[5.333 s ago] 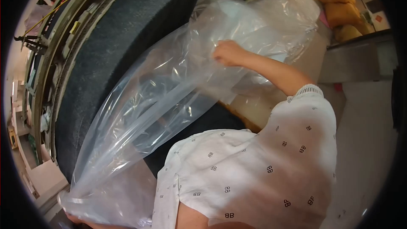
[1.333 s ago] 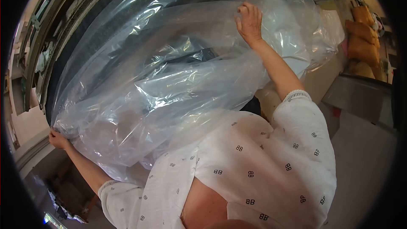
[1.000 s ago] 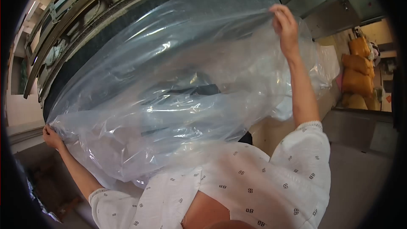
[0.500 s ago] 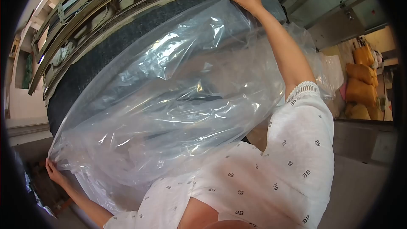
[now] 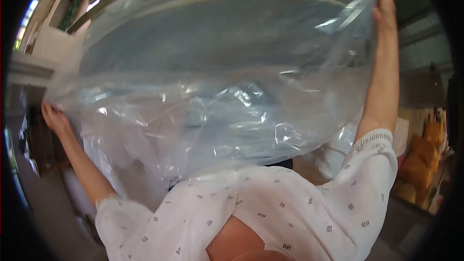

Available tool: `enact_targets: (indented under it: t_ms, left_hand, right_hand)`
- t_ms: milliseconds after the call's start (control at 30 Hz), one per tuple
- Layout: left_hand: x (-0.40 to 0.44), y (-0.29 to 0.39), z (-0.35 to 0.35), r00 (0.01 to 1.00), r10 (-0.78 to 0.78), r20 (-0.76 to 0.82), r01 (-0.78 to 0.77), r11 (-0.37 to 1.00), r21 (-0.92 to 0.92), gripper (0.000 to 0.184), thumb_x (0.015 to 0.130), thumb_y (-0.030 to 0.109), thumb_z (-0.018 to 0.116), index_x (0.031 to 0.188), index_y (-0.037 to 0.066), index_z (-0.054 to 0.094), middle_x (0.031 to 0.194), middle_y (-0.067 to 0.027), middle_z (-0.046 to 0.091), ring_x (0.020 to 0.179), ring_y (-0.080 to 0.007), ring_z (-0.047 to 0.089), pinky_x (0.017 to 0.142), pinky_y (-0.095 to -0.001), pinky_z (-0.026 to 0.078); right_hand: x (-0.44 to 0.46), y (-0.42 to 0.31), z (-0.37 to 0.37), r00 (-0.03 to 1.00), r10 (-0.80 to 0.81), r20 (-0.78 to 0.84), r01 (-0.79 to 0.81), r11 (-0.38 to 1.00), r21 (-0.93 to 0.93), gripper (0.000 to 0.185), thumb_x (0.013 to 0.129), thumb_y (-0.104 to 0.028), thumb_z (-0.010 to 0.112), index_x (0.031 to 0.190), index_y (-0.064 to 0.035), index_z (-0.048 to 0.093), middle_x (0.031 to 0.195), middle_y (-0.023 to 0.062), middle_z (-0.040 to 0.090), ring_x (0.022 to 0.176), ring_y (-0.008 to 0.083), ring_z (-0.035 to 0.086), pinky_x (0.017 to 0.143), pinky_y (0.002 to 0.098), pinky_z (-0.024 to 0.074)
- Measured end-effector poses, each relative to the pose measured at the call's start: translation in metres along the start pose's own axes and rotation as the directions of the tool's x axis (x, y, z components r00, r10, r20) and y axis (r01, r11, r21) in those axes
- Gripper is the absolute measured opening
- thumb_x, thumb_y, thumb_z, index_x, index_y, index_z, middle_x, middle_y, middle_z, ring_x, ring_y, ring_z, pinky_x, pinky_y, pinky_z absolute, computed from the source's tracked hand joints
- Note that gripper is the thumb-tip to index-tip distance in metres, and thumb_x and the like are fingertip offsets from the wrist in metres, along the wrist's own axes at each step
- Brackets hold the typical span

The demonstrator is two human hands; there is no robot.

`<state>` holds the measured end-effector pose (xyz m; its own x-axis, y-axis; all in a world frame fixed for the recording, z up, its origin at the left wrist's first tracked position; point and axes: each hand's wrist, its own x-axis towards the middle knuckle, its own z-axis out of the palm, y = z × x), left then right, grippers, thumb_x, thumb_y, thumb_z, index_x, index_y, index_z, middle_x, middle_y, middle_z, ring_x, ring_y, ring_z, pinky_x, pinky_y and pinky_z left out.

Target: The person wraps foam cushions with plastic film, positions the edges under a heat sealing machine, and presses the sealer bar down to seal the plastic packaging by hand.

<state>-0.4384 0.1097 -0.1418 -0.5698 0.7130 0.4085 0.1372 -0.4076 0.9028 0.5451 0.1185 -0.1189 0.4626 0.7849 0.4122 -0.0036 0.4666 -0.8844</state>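
Spreading both arms wide, held a broad, clear, shiny plastic sheet (image 5: 208, 101) out over a wide, flat, dark grey panel (image 5: 208, 29). Gripped the left margin of the sheet in the bare left hand (image 5: 57, 116), with bent fingers drawn in close on the plastic. Had that hand out past the panel's left edge, toward its near left corner. Gripped the opposite margin in the bare right hand (image 5: 385, 7), likewise with fingers closed on the plastic, out past the panel's right edge and near its far right corner. Could not tell the exact placing of either thumb. Raised the right hand well above the left in view, so as to slant the top margin of the sheet. Let the middle of the sheet hang loose and creased across the near edge of the panel, close against a white, short-sleeved top with small black printed marks (image 5: 261, 212). Saw the panel only through the plastic, hazily. Also saw a long, narrow, brown rail (image 5: 89, 17) beyond the panel's far left corner, and stacked orange-brown bundles (image 5: 421, 157) well off beyond its right edge.
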Motion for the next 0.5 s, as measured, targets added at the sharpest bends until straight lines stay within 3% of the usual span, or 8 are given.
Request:
enact_targets:
  t_ms: [33,100,133,200,233,300,400,500]
  left_hand:
    - [0.002,0.003,0.03,0.996,-0.002,-0.094,0.002,1.0,0.009,0.016,0.087,0.017,0.056,0.1,0.008,0.059,0.083,0.0009,0.056,0.069,-0.0072,0.048,0.058,-0.0213,0.038]
    - [0.039,-0.055,0.052,0.999,0.004,0.038,-0.013,0.971,0.238,0.016,0.085,0.021,0.06,0.095,0.008,0.061,0.077,0.003,0.054,0.064,-0.0053,0.045,0.056,-0.0212,0.038]
    - [0.035,-0.076,0.078,0.996,-0.016,0.093,-0.021,0.924,0.382,0.017,0.085,0.022,0.062,0.093,0.007,0.063,0.075,0.0033,0.054,0.062,-0.0051,0.044,0.056,-0.0213,0.037]
    - [0.06,-0.168,0.081,0.982,0.083,0.169,-0.163,0.825,0.542,0.019,0.083,0.024,0.064,0.089,0.006,0.065,0.074,0.0031,0.056,0.063,-0.0056,0.044,0.058,-0.0202,0.038]
    - [0.062,-0.178,0.091,0.989,0.021,0.143,-0.086,0.881,0.465,0.019,0.083,0.024,0.064,0.089,0.006,0.066,0.075,0.0026,0.057,0.065,-0.006,0.046,0.059,-0.0201,0.039]
    - [0.068,-0.195,0.106,0.984,-0.128,0.122,0.085,0.945,0.314,0.021,0.083,0.024,0.064,0.089,0.005,0.067,0.078,0.0016,0.06,0.068,-0.0067,0.05,0.062,-0.0197,0.041]
    - [0.088,-0.209,0.128,0.976,-0.106,0.189,0.066,0.976,0.21,0.023,0.082,0.024,0.065,0.095,0.004,0.067,0.084,0.0005,0.062,0.072,-0.0071,0.052,0.067,-0.0192,0.042]
    - [0.095,-0.208,0.142,0.975,-0.128,0.181,0.067,0.948,0.311,0.025,0.082,0.023,0.065,0.097,0.004,0.066,0.089,-0.0002,0.063,0.077,-0.0076,0.053,0.069,-0.0197,0.043]
  right_hand:
    - [-0.019,-0.015,0.035,0.981,0.094,-0.171,-0.085,0.995,0.059,0.014,0.083,-0.015,0.058,0.093,-0.007,0.061,0.081,0.0003,0.061,0.075,0.0093,0.056,0.066,0.0228,0.0442]
    - [-0.02,0.051,0.0,0.991,0.013,-0.131,-0.063,0.92,-0.386,0.018,0.082,-0.017,0.059,0.096,-0.0056,0.06,0.086,0.0026,0.062,0.079,0.0108,0.058,0.071,0.0244,0.0461]
    - [-0.03,0.087,-0.008,0.973,-0.227,-0.037,0.081,0.492,-0.867,0.021,0.081,-0.021,0.061,0.094,-0.0041,0.06,0.087,0.0031,0.063,0.077,0.0111,0.059,0.073,0.0253,0.0464]
    - [-0.06,0.117,-0.01,0.966,-0.138,-0.218,-0.084,0.63,-0.772,0.02,0.08,-0.019,0.064,0.092,-0.0039,0.062,0.084,0.0003,0.062,0.076,0.0084,0.056,0.07,0.0235,0.0445]
    - [-0.059,0.131,-0.017,0.961,-0.136,-0.243,-0.016,0.844,-0.536,0.018,0.08,-0.018,0.064,0.091,-0.0038,0.064,0.083,-0.0006,0.062,0.076,0.0073,0.055,0.07,0.0221,0.0436]
    - [-0.055,0.124,-0.012,0.968,-0.162,-0.193,0.02,0.813,-0.582,0.018,0.08,-0.019,0.064,0.091,-0.0038,0.064,0.081,-0.0013,0.062,0.075,0.0068,0.054,0.07,0.0208,0.0428]
    - [-0.047,0.125,-0.009,0.98,-0.123,-0.157,-0.001,0.783,-0.621,0.019,0.08,-0.02,0.065,0.091,-0.0042,0.065,0.079,-0.0024,0.061,0.073,0.0058,0.053,0.069,0.0194,0.0412]
    - [-0.038,0.127,-0.005,0.983,-0.103,-0.154,-0.032,0.723,-0.69,0.018,0.079,-0.02,0.064,0.088,-0.0041,0.065,0.078,-0.0025,0.061,0.072,0.006,0.052,0.069,0.0205,0.0414]
